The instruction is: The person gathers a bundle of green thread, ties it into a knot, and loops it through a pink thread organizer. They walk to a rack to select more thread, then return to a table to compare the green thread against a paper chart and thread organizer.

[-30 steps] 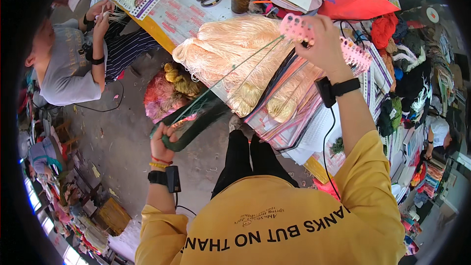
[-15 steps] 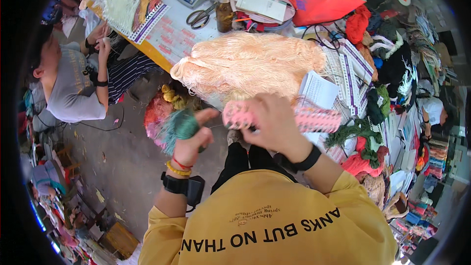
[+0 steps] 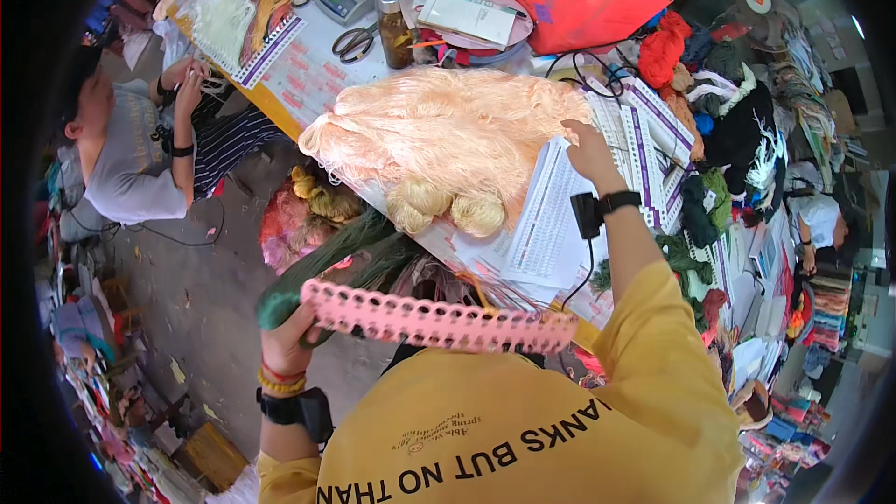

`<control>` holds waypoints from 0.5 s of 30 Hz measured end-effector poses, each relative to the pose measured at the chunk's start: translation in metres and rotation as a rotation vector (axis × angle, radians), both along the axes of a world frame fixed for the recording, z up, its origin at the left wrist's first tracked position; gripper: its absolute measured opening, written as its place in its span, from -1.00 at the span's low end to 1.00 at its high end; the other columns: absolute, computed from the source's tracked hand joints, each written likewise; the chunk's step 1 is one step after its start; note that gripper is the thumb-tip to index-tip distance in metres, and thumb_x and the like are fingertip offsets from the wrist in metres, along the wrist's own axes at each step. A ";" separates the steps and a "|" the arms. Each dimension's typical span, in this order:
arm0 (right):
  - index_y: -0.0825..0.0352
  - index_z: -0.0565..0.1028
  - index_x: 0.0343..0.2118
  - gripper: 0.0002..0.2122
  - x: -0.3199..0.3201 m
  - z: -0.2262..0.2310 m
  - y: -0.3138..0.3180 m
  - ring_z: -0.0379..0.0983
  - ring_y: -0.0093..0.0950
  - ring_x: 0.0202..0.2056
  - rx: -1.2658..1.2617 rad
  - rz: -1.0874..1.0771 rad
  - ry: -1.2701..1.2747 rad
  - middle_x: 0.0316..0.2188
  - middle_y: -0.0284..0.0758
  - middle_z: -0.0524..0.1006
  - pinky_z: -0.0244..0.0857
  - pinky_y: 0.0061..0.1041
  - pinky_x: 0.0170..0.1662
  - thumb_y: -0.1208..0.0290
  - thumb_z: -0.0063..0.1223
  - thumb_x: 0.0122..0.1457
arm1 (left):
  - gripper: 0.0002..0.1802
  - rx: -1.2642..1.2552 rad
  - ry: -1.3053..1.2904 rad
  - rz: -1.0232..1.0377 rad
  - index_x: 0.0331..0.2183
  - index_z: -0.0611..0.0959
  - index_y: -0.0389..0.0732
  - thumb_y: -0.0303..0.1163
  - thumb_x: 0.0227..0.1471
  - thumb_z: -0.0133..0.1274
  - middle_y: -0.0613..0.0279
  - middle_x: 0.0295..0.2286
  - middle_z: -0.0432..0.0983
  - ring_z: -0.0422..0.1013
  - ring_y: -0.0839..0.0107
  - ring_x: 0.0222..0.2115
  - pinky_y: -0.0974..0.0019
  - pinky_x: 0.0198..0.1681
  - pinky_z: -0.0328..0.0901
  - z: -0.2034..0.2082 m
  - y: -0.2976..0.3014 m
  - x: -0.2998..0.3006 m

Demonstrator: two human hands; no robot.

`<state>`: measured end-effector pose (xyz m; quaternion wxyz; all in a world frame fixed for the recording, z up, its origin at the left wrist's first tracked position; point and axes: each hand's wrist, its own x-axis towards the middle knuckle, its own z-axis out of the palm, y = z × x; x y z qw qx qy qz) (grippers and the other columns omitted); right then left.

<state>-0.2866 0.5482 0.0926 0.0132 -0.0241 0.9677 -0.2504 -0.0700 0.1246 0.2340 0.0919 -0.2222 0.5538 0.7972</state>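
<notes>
While the left hand (image 3: 291, 336) is closed around one end of a pink perforated strip (image 3: 439, 317), the right hand (image 3: 590, 154) reaches out over the tabletop (image 3: 264, 110). The strip hangs crosswise in front of the person's yellow top (image 3: 523, 411), off the tabletop's near edge, its far end free of any hand. Dark green yarn (image 3: 313, 271) is gathered at the same left hand and runs from there toward the tabletop edge. The right hand's fingertips are at the upper end of a printed sheet (image 3: 551, 224), just beside the large peach yarn bundle (image 3: 448, 121); whether they pinch the paper, touch the yarn or simply rest there, I cannot tell. Two cream yarn balls (image 3: 476, 213) sit between the bundle and the near edge.

The step in hand looks like sorting or consulting: strip and green yarn are parked in the left hand, leaving the right one to deal with the sheet. The next move seems to call for a light grip on the paper that leaves the peach strands undisturbed, with the left hand steady so that the strip does not snag the green yarn.
</notes>
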 end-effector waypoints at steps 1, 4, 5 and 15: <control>0.09 0.42 -0.25 -0.69 -0.006 -0.013 0.003 0.26 -0.27 -0.14 0.179 -0.011 -0.104 -0.21 -0.26 0.35 0.15 -0.26 -0.11 0.51 -0.16 -0.12 | -0.84 0.012 0.007 0.037 -0.37 0.45 -0.29 -0.49 -0.12 -0.07 0.34 -0.57 0.37 0.15 0.66 -0.72 0.61 -0.70 0.00 0.000 -0.002 0.012; -0.04 0.41 -0.24 -0.66 -0.010 -0.040 0.002 0.18 -0.24 -0.08 0.271 0.024 -0.265 -0.16 -0.29 0.31 0.09 -0.16 -0.08 0.47 -0.17 -0.13 | -0.81 0.050 0.003 0.108 -0.35 0.46 -0.30 -0.47 -0.12 -0.05 0.29 -0.54 0.40 0.16 0.65 -0.72 0.62 -0.71 -0.01 0.003 -0.007 0.048; -0.07 0.39 -0.23 -0.67 -0.012 -0.044 0.004 0.17 -0.26 -0.07 0.298 0.032 -0.315 -0.17 -0.30 0.31 0.06 -0.14 -0.08 0.42 -0.17 -0.12 | -0.80 0.029 0.048 0.138 -0.35 0.46 -0.30 -0.46 -0.11 -0.05 0.28 -0.52 0.41 0.16 0.65 -0.72 0.63 -0.71 -0.01 0.004 -0.005 0.055; 0.02 0.44 -0.31 -0.75 0.035 -0.040 -0.018 0.16 -0.20 -0.07 0.558 0.158 -0.163 -0.19 -0.29 0.30 0.00 -0.05 -0.09 0.35 -0.11 -0.13 | -0.77 -0.008 0.069 0.452 -0.32 0.46 -0.29 -0.39 -0.07 -0.08 0.25 -0.49 0.44 0.18 0.67 -0.71 0.64 -0.70 0.01 0.013 -0.029 0.153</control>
